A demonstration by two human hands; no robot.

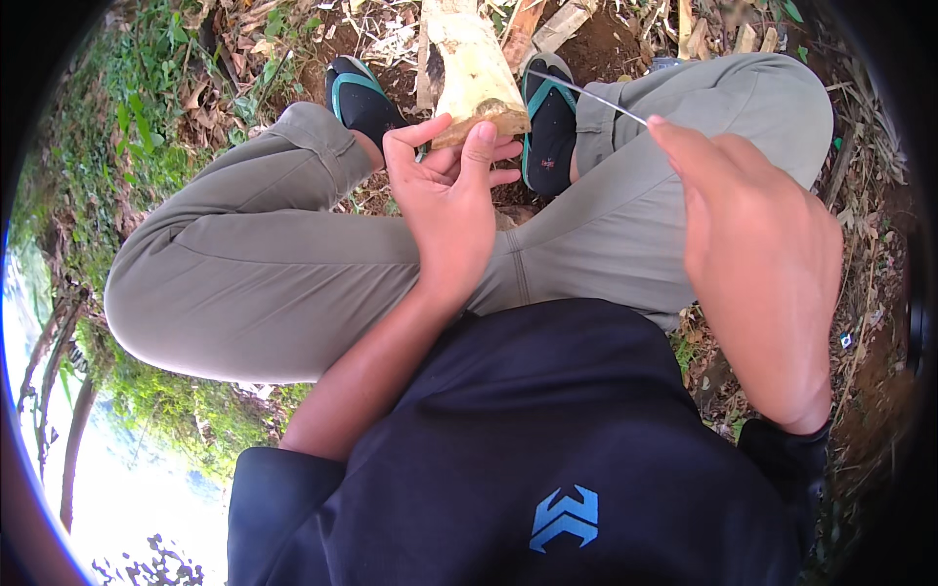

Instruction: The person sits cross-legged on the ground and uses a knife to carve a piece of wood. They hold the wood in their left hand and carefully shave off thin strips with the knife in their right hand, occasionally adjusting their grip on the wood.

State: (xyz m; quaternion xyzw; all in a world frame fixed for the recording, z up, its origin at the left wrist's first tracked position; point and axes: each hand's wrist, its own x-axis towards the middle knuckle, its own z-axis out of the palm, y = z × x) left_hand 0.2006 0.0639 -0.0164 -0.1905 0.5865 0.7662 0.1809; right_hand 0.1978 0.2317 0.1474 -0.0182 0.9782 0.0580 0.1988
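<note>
A black shirt (449, 459) with an angular pale-blue logo (565, 518) fills the lower middle, above it grey-green trousers (264, 283), knees spread wide and cuffs rolled. Both feet wear black socks (549, 146) and sandals with teal straps (363, 80). Pale shavings (383, 44) litter the ground between and beyond the feet, and a weathered plank (565, 24) lies past the right foot, with short sticks (770, 39) farther right. Green plants (142, 132) and brown leaves (198, 95) cover the left side, bare soil (889, 322) shows at the far right, and thin dark stems (76, 449) stand against a bright glare at lower left
</note>
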